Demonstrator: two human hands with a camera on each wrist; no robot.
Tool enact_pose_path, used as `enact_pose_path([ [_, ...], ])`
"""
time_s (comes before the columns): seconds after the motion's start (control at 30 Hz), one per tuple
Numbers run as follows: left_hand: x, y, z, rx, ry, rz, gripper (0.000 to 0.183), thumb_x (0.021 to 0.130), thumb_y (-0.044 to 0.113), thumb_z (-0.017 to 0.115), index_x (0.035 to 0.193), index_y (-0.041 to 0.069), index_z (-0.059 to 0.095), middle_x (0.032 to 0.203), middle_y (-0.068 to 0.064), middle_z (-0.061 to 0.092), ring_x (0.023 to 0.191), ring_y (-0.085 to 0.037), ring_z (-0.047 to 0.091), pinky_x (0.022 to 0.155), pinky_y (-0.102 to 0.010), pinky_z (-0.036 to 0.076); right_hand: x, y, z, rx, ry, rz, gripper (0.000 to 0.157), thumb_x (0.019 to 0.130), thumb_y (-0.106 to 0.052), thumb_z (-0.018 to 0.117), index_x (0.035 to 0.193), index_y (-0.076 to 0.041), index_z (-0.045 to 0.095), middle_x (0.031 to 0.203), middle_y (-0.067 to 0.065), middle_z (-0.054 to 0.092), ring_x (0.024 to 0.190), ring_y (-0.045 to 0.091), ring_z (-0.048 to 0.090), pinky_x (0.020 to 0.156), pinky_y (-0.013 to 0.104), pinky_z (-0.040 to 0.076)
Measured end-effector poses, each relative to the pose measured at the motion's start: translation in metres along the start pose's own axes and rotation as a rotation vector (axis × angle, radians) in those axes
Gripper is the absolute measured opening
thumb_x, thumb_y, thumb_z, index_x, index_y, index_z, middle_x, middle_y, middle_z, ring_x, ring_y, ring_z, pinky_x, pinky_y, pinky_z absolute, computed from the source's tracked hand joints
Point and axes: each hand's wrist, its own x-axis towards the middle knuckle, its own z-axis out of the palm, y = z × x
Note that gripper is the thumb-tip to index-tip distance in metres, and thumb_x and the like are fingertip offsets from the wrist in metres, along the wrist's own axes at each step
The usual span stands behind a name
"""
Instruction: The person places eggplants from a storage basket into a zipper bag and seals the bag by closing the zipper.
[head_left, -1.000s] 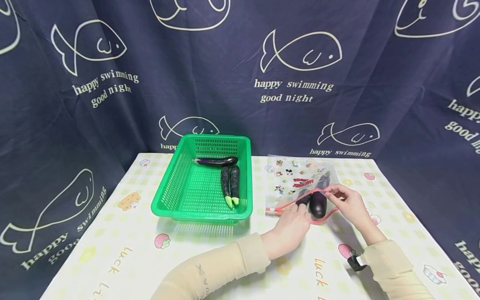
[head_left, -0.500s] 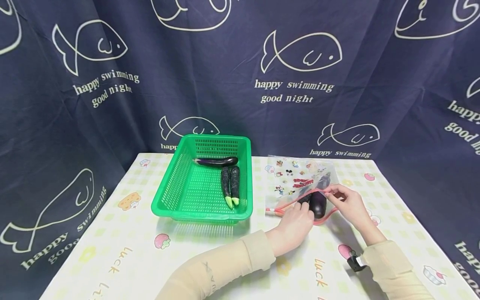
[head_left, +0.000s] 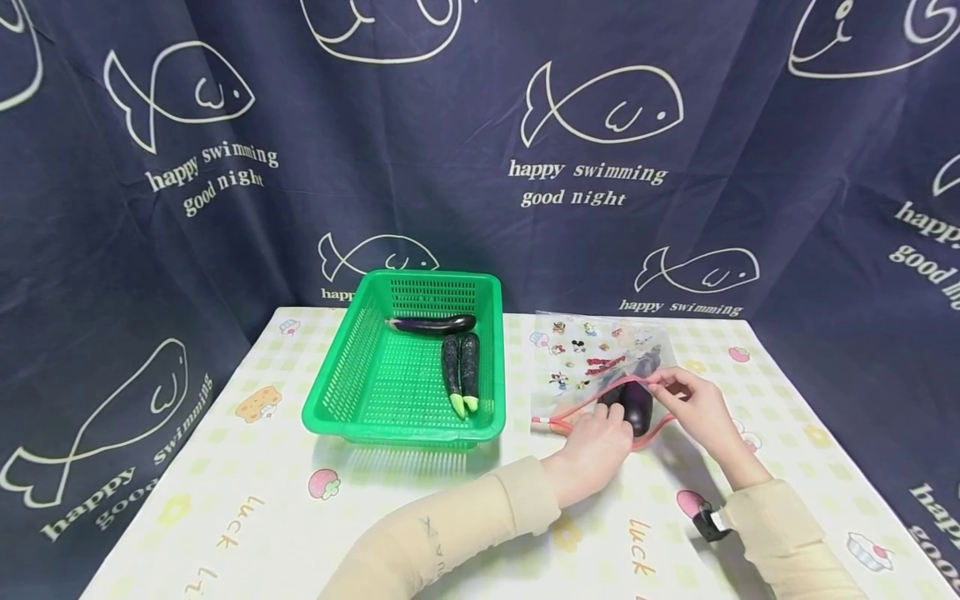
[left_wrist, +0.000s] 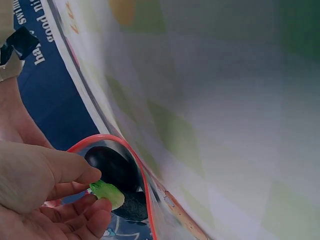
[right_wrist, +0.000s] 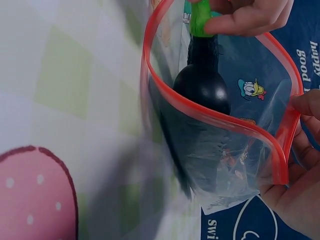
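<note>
My left hand point(head_left: 596, 450) reaches into the mouth of a clear zip bag point(head_left: 570, 354) with a red rim and cartoon prints. In the left wrist view, its thumb and fingers pinch the light green end of a dark, rough-skinned cucumber point(left_wrist: 132, 206). Most of that cucumber lies inside the bag. Next to it in the bag is a glossy dark eggplant point(right_wrist: 205, 89), partly hidden by my left hand in the head view. On the right side, my right hand point(head_left: 697, 417) pinches the red rim point(right_wrist: 287, 125) and the bag mouth stands spread.
Left of the bag stands a green plastic basket point(head_left: 318, 408). Inside it lie an eggplant point(head_left: 438, 324) and two dark cucumbers point(head_left: 470, 367) with green ends. A patterned cloth point(head_left: 420, 508) covers the table, and a dark blue curtain point(head_left: 450, 217) hangs behind.
My left hand has shifted a little to the right and slightly forward at the bag mouth, covering more of the eggplant. My right hand stays at the rim.
</note>
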Motion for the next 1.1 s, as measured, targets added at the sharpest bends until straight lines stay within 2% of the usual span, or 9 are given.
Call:
enact_pose_path([
  [0.13,0.004,0.0,0.002,0.002,-0.016,-0.002,0.01,0.088,0.026,0.062,0.096,0.02,0.063,0.096,0.002,0.051,0.08,-0.01,0.048,0.057,-0.02,0.043,0.001,0.0,0.0,-0.002,0.006,-0.016,0.01,0.088,-0.014,0.065,0.096,-0.009,0.068,0.088,-0.019,0.063,0.067,-0.003,0.056,0.058,0.015,0.046],
  [0.2,0.005,0.0,0.003,0.006,-0.027,-0.002,0.01,0.089,0.026,0.061,0.097,0.02,0.063,0.096,0.003,0.051,0.081,-0.01,0.048,0.058,-0.02,0.044,0.001,0.0,0.0,-0.003,0.011,-0.017,0.01,0.088,-0.014,0.066,0.096,-0.009,0.068,0.088,-0.021,0.062,0.066,-0.003,0.056,0.058,0.015,0.046],
  [0.43,0.012,0.0,0.007,-0.009,-0.016,-0.026,0.011,0.089,0.024,0.06,0.098,0.019,0.063,0.097,0.002,0.051,0.083,-0.011,0.049,0.065,-0.021,0.045,0.001,-0.001,0.001,0.001,0.009,-0.011,0.01,0.087,-0.012,0.066,0.096,-0.007,0.068,0.09,0.002,0.068,0.066,-0.002,0.057,0.057,0.016,0.047],
  [0.67,0.018,0.0,0.01,-0.021,-0.046,-0.017,0.013,0.091,0.023,0.058,0.101,0.021,0.065,0.099,0.002,0.052,0.087,-0.012,0.051,0.072,-0.023,0.046,0.0,-0.003,0.001,0.011,0.003,0.0,0.01,0.087,-0.012,0.066,0.096,-0.007,0.068,0.085,0.002,0.069,0.065,0.0,0.057,0.058,0.016,0.046],
  [0.8,0.02,0.0,0.011,-0.004,-0.04,0.006,0.015,0.091,0.023,0.058,0.104,0.02,0.065,0.1,0.002,0.054,0.088,-0.012,0.052,0.076,-0.024,0.046,0.0,-0.004,0.001,0.013,0.003,0.002,0.01,0.087,-0.011,0.066,0.096,-0.007,0.068,0.084,0.007,0.07,0.064,0.0,0.057,0.057,0.016,0.046],
  [1.1,0.025,0.001,0.017,-0.013,-0.002,-0.005,0.014,0.09,0.023,0.059,0.101,0.019,0.065,0.096,0.003,0.054,0.083,-0.011,0.052,0.071,-0.023,0.046,0.001,-0.008,0.001,0.006,0.004,-0.007,0.01,0.087,-0.01,0.066,0.096,-0.006,0.068,0.089,0.014,0.068,0.065,-0.001,0.057,0.055,0.017,0.047],
])
